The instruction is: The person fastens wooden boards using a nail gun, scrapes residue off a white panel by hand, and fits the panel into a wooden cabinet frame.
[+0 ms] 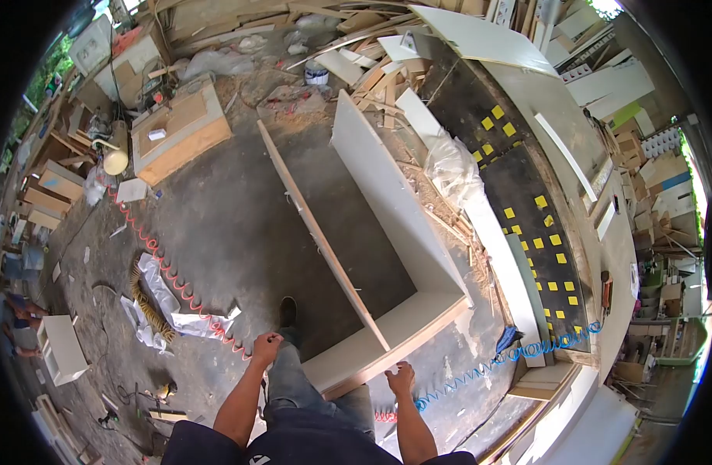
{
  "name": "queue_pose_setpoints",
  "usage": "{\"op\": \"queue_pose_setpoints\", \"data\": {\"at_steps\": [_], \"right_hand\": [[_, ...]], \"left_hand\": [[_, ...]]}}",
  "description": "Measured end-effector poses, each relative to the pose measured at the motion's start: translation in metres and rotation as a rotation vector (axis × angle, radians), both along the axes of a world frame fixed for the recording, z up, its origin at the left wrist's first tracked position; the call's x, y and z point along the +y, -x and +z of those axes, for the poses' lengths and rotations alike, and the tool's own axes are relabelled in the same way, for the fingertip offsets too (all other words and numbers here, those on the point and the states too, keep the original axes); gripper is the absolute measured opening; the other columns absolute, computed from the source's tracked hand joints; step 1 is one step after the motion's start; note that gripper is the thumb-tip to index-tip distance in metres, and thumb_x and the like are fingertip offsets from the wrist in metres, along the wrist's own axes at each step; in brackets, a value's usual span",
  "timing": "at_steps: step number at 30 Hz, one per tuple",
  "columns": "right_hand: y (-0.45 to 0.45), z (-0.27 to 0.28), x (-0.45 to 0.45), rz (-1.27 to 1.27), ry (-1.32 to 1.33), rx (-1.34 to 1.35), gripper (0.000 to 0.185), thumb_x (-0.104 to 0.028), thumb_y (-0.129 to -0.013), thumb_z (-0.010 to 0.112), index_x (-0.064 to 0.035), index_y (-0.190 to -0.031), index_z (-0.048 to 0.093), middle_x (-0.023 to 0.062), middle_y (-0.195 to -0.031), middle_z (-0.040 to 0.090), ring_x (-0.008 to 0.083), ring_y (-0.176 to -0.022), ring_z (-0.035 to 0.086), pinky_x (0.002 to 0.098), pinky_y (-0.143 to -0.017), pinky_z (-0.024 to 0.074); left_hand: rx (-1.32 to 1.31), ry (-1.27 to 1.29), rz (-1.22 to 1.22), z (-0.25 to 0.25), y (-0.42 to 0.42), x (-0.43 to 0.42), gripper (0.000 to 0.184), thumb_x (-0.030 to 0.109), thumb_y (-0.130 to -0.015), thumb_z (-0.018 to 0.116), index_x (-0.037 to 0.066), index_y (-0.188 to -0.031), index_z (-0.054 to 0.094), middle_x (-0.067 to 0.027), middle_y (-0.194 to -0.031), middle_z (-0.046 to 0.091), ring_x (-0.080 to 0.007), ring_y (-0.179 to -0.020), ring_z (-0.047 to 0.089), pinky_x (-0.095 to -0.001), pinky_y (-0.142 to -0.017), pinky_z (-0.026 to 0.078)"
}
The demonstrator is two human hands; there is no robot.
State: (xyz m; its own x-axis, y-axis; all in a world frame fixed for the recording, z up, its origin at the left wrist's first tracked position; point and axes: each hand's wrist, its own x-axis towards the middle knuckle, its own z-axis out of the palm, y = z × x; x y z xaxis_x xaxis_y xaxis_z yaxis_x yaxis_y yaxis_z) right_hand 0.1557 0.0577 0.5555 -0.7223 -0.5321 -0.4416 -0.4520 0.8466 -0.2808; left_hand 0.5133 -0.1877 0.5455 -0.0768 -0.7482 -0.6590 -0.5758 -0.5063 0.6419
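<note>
A cabinet frame of white panels with bare wood edges stands on the dark floor in front of me. Its near end panel point(425, 314) joins a tall side panel point(394, 194) and a narrower middle panel point(317, 229). My left hand point(267, 346) is left of the frame, apart from it, its fingers curled together; what is in them, if anything, is too small to make out. Just beyond the near panel's outer edge is my right hand point(401, 380), fingers loosely bent and apart, with nothing visible in it. Whether it touches the panel I cannot tell.
A red coiled air hose point(167, 267) crosses the floor on the left, beside white plastic wrapping point(160, 283). A blue coiled hose point(480, 372) runs off to the right. Wood scraps point(387, 85) pile up behind the frame. A wooden box point(181, 128) stands at the far left.
</note>
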Motion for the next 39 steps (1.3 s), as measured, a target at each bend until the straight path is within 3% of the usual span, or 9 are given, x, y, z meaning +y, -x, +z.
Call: {"op": "queue_pose_setpoints", "data": {"at_steps": [9, 16, 22, 28, 30, 33, 35, 37, 39], "right_hand": [[0.053, 0.003, 0.011, 0.148, 0.006, -0.044, 0.050, -0.026, -0.071, 0.079, -0.0107, -0.114, 0.058, 0.0152, -0.119, 0.055, 0.0345, -0.116, 0.050, 0.0462, -0.095, 0.0457], [0.074, 0.012, 0.041, -0.036, 0.095, -0.136, 0.035, -0.029, -0.067, 0.082, -0.0048, -0.089, 0.071, 0.0147, -0.086, 0.071, 0.0320, -0.081, 0.068, 0.0415, -0.078, 0.0539], [0.038, 0.069, 0.077, -0.045, 0.016, 0.018, 0.034, -0.024, -0.066, 0.082, -0.0024, -0.087, 0.067, 0.0163, -0.086, 0.069, 0.0326, -0.083, 0.067, 0.0443, -0.076, 0.0530], [0.017, 0.104, -0.059, 0.125, -0.036, 0.056, 0.031, -0.025, -0.072, 0.078, -0.0042, -0.092, 0.066, 0.0183, -0.088, 0.067, 0.0396, -0.086, 0.065, 0.0472, -0.077, 0.0516], [0.015, 0.100, -0.135, 0.278, 0.233, 0.070, 0.032, -0.027, -0.075, 0.074, -0.0040, -0.095, 0.065, 0.0194, -0.090, 0.066, 0.0399, -0.084, 0.065, 0.0473, -0.075, 0.0519], [0.003, 0.103, -0.250, 0.181, 0.297, 0.017, 0.032, -0.022, -0.077, 0.077, -0.0015, -0.099, 0.066, 0.0137, -0.084, 0.069, 0.0322, -0.076, 0.068, 0.0406, -0.069, 0.0540], [-0.011, 0.105, -0.310, -0.027, 0.391, -0.178, 0.029, -0.021, -0.084, 0.074, 0.0006, -0.102, 0.065, 0.0103, -0.084, 0.070, 0.0235, -0.073, 0.068, 0.0347, -0.066, 0.0553], [-0.025, 0.113, -0.351, -0.352, 0.555, -0.506, 0.026, -0.019, -0.090, 0.069, 0.0027, -0.103, 0.065, 0.0093, -0.086, 0.069, 0.0161, -0.071, 0.067, 0.0294, -0.062, 0.0557], [-0.042, 0.115, -0.373, -0.662, 0.715, -0.821, 0.024, -0.017, -0.093, 0.065, 0.0035, -0.106, 0.064, 0.0126, -0.089, 0.068, 0.0165, -0.070, 0.067, 0.0280, -0.060, 0.0562]], "left_hand": [[-0.041, 0.055, 0.075, 0.012, 0.045, 0.041, 0.023, 0.024, -0.082, 0.068, 0.003, -0.088, 0.073, -0.0081, -0.067, 0.066, -0.0171, -0.063, 0.063, -0.0327, -0.062, 0.049], [-0.022, -0.022, 0.170, -0.018, 0.008, 0.030, 0.021, 0.021, -0.081, 0.067, 0.001, -0.084, 0.071, -0.0073, -0.063, 0.065, -0.0149, -0.057, 0.060, -0.0314, -0.056, 0.046], [-0.027, -0.012, 0.068, -0.048, -0.041, -0.079, 0.022, 0.025, -0.082, 0.070, 0.004, -0.086, 0.073, -0.0069, -0.063, 0.066, -0.0144, -0.057, 0.062, -0.0313, -0.056, 0.048], [0.205, -0.230, 0.330, -0.043, -0.144, -0.109, 0.018, 0.021, -0.085, 0.067, 0.003, -0.083, 0.069, -0.0007, -0.061, 0.060, -0.0110, -0.057, 0.057, -0.0299, -0.054, 0.045], [0.021, -0.076, 0.196, -0.044, -0.199, -0.085, 0.018, 0.021, -0.086, 0.067, 0.004, -0.087, 0.072, -0.0036, -0.065, 0.063, -0.0118, -0.062, 0.059, -0.0310, -0.057, 0.047], [-0.054, -0.318, 0.124, -0.038, -0.280, -0.045, 0.024, 0.024, -0.083, 0.067, 0.002, -0.087, 0.072, -0.0091, -0.065, 0.066, -0.0197, -0.057, 0.064, -0.0369, -0.055, 0.051], [-0.359, 0.105, -0.842, -0.042, -0.331, -0.026, 0.024, 0.025, -0.084, 0.063, 0.004, -0.086, 0.073, -0.0100, -0.068, 0.069, -0.0200, -0.059, 0.067, -0.0347, -0.056, 0.053], [-0.202, -0.372, -0.424, -0.033, -0.353, -0.025, 0.016, 0.017, -0.082, 0.063, 0.004, -0.085, 0.072, -0.0092, -0.072, 0.070, -0.0202, -0.061, 0.067, -0.0353, -0.055, 0.053], [0.022, -0.408, -0.028, 0.001, -0.347, -0.046, 0.009, 0.010, -0.081, 0.064, 0.005, -0.085, 0.071, -0.0046, -0.074, 0.068, -0.0179, -0.061, 0.065, -0.0342, -0.054, 0.052]]}}
